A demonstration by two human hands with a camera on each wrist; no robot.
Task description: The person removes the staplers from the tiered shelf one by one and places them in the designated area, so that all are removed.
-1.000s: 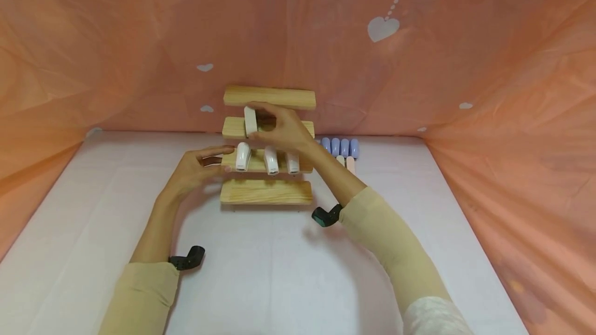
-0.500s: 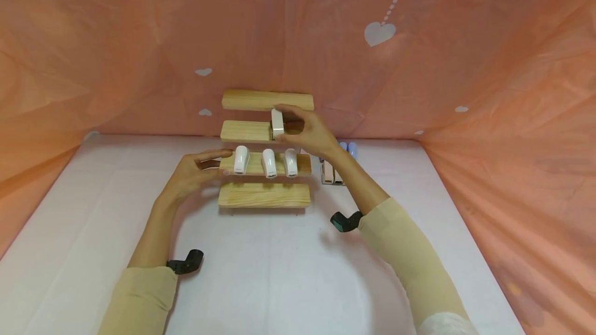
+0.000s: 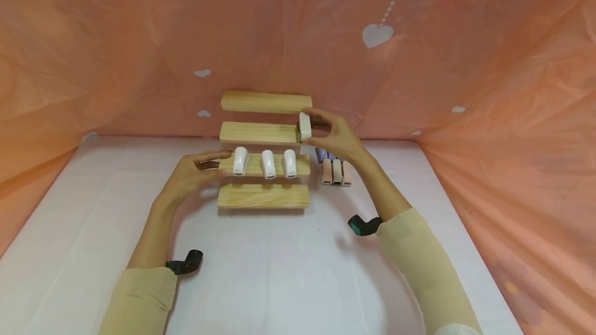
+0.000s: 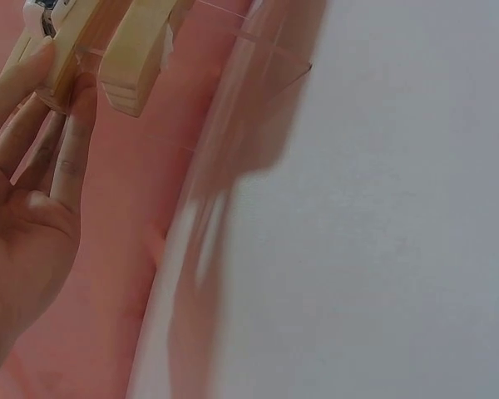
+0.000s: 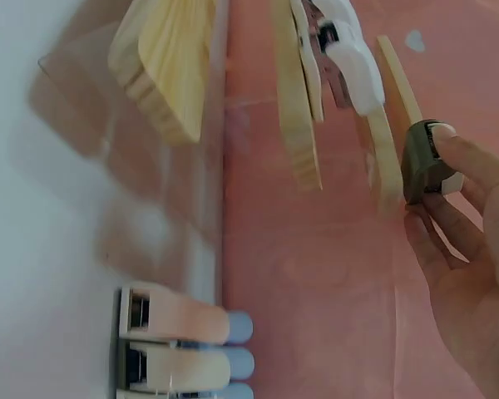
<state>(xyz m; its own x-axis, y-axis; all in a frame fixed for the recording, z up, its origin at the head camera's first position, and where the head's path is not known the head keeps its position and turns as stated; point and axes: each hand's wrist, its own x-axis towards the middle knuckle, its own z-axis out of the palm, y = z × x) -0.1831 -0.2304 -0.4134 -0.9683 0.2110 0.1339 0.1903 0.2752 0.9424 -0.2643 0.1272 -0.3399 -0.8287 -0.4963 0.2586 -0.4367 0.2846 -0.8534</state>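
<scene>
In the head view, my right hand (image 3: 340,136) pinches a small stapler (image 3: 304,126) at the right end of the second-highest board (image 3: 256,133) of a tiered wooden shelf. The right wrist view shows its dark base (image 5: 422,162) between my thumb and fingers. My left hand (image 3: 188,172) grips the left end of the second-lowest board (image 3: 253,162), thumb on top and fingers beneath, as the left wrist view shows. Three white staplers, left (image 3: 240,161), middle (image 3: 268,164) and right (image 3: 289,163), stand on that same board.
Right of the shelf, pink and cream staplers (image 3: 337,172) stand in a row on the white table (image 3: 261,273). Blue-purple staplers (image 3: 322,155) behind them are partly hidden by my right hand. An orange cloth (image 3: 279,40) hangs behind. The lowest board (image 3: 263,196) bears nothing.
My right hand has carried the stapler rightward along the second-highest board, from its left part to its right end. The left hand has stayed on its board.
</scene>
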